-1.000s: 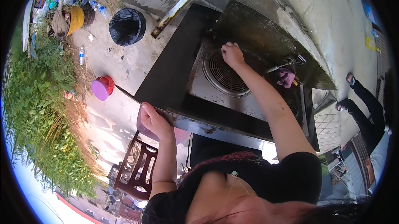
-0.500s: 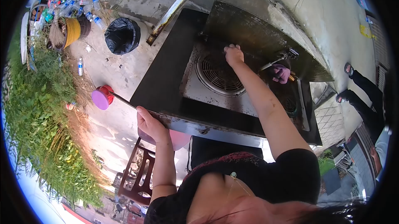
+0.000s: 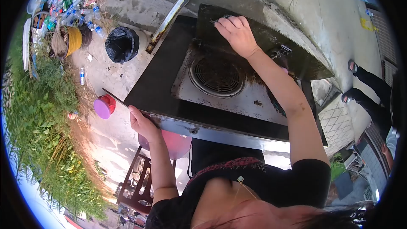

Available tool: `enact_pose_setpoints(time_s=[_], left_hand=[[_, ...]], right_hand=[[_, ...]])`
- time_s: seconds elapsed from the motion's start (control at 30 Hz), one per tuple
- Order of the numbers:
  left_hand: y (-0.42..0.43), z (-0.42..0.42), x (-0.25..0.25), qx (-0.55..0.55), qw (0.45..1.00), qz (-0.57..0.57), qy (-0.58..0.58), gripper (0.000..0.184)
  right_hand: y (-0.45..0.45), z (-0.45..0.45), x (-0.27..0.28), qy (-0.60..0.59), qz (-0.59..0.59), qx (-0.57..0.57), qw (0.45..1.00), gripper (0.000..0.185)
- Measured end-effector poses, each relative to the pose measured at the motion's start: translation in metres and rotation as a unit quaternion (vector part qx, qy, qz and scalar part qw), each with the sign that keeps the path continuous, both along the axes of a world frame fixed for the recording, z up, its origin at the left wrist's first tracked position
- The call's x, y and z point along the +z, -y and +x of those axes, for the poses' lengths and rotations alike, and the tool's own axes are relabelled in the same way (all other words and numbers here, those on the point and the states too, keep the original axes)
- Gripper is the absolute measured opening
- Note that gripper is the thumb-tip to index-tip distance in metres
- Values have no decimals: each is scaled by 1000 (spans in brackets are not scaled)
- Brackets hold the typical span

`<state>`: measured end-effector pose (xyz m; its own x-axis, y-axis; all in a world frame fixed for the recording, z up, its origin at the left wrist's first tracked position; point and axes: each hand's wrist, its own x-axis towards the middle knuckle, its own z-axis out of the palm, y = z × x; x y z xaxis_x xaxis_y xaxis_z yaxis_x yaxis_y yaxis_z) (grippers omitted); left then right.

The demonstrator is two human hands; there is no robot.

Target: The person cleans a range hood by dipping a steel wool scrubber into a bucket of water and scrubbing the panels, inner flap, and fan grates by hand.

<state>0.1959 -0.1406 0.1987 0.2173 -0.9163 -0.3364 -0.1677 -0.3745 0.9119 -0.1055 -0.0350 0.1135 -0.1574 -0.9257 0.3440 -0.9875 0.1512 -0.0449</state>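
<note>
A grimy black range hood (image 3: 146,78) lies in front of me, its round fan grille (image 3: 218,76) facing up. My left hand (image 3: 144,123) is closed on the hood's near left edge. A thin dark strip (image 3: 113,96) sticks out beside those fingers; whether they hold it is unclear. My right hand (image 3: 239,36) presses on the upper part of the raised back panel (image 3: 207,16), fingers curled round a small grey, wiry pad that looks like a steel wool scrubber (image 3: 225,16). Behind my right forearm, a purple-pink cloth is almost hidden.
A lined black bin (image 3: 121,44) and a rusty metal bar (image 3: 174,14) stand beyond the hood. Plastic bottles (image 3: 76,10) are heaped at upper left. A red pot with a pink lid (image 3: 103,106) is left, a brown chair (image 3: 137,184) below. A person's legs (image 3: 371,84) show at right.
My right hand has moved from beside the fan grille up onto the raised panel. The hood and my left hand have shifted slightly left in view. My right forearm now covers most of the cloth.
</note>
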Motion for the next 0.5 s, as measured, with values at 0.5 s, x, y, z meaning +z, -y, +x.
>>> enact_pose_setpoints(time_s=[0.5], left_hand=[[2,13,0,-53,999,-2,-12,39]], right_hand=[[-16,-26,11,-30,124,36,991,33]])
